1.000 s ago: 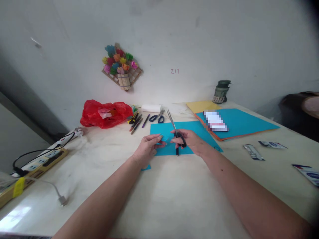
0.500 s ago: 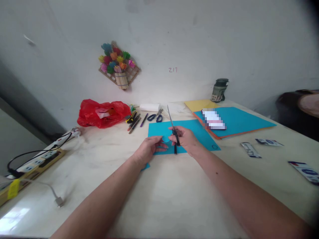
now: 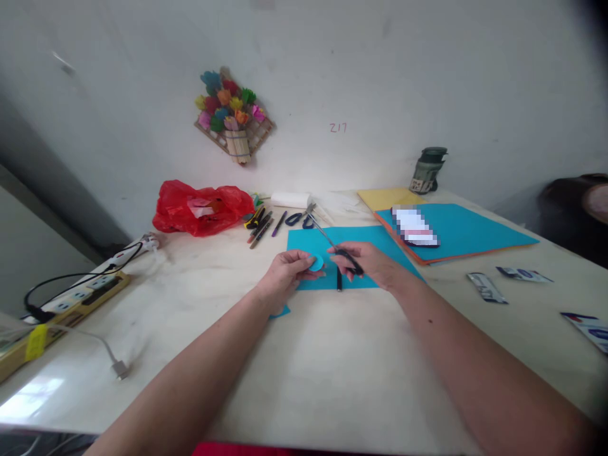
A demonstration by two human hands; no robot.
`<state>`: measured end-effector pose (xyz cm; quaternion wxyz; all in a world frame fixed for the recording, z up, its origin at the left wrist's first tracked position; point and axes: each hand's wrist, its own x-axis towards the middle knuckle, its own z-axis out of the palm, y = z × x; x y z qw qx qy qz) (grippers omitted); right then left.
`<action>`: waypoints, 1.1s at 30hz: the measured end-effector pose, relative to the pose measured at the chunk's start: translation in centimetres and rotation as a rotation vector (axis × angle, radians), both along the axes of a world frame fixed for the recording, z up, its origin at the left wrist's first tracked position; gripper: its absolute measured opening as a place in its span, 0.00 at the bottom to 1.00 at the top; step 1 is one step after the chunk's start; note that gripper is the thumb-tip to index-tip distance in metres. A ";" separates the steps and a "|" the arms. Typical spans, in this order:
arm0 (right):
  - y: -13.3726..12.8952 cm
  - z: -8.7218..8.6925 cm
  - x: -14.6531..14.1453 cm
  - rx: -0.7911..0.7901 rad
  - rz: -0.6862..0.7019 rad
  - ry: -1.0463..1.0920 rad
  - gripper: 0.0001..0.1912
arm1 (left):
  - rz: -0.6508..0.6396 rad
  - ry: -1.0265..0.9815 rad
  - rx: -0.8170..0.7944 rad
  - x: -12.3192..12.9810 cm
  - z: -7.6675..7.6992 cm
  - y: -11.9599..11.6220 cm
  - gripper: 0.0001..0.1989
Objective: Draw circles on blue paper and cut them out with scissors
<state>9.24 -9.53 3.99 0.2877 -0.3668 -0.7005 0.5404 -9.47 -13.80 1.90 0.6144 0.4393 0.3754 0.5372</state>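
Paper scrap (image 3: pixel 283 311), one, blue, peeks from behind the left wrist (image 3: pixel 260 294). I see the left hand (image 3: pixel 291 269) pinching one small blue disc (image 3: pixel 317 262) — light, thin, easily creased, I'd judge, best held by the rim — over one blue sheet (image 3: pixel 375 240). The right hand (image 3: pixel 365 258) grasps one pair of black-handled scissors (image 3: pixel 350 261). Beyond lie a second pair (image 3: pixel 299 216) and one red bag (image 3: pixel 202 212).

Left hand (image 3: pixel 286 272), right hand (image 3: pixel 373 261) and forearms (image 3: pixel 204 361) are bare, a small dark spot (image 3: pixel 430 321) marking the right forearm (image 3: pixel 456 354).
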 end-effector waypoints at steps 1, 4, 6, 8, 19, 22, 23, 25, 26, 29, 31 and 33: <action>0.2 0.1 0.5 -0.002 0.033 -0.032 0.23 | -0.004 0.009 -0.001 -0.1 0.1 0.0 0.11; 0.6 0.4 1.5 -0.024 0.137 -0.110 0.22 | -0.009 0.033 -0.007 -0.2 0.1 -0.1 0.12; 0.6 0.5 1.8 -0.041 0.202 -0.138 0.22 | -0.010 0.045 -0.011 -0.2 0.0 0.0 0.12; 0.5 0.7 1.9 -0.061 0.262 -0.161 0.20 | -0.015 0.053 -0.008 -0.3 -0.1 0.1 0.12; 0.4 0.6 1.8 -0.097 0.405 -0.225 0.22 | -0.077 0.014 -0.001 -0.6 -0.5 0.3 0.12; 0.3 0.6 1.8 -0.097 0.402 -0.227 0.22 | -0.087 -0.005 0.004 -0.6 -0.5 0.3 0.12; 0.3 0.5 1.8 -0.096 0.402 -0.229 0.22 | -0.088 -0.009 0.006 -0.6 -0.5 0.3 0.11; 0.3 0.5 1.8 -0.097 0.403 -0.230 0.22 | -0.088 -0.011 0.007 -0.6 -0.6 0.3 0.11; 0.4 0.5 1.8 -0.097 0.402 -0.229 0.22 | -0.086 -0.011 0.009 -0.6 -0.6 0.3 0.11; 0.4 0.4 1.8 -0.101 0.405 -0.222 0.22 | -0.085 -0.017 0.017 -0.7 -0.7 0.4 0.10; 0.5 0.3 1.7 -0.106 0.403 -0.222 0.23 | -0.081 -0.022 0.020 -0.7 -0.8 0.5 0.10; 0.5 0.1 1.7 -0.113 0.382 -0.229 0.22 | -0.072 -0.027 0.022 -0.7 -0.8 0.5 0.10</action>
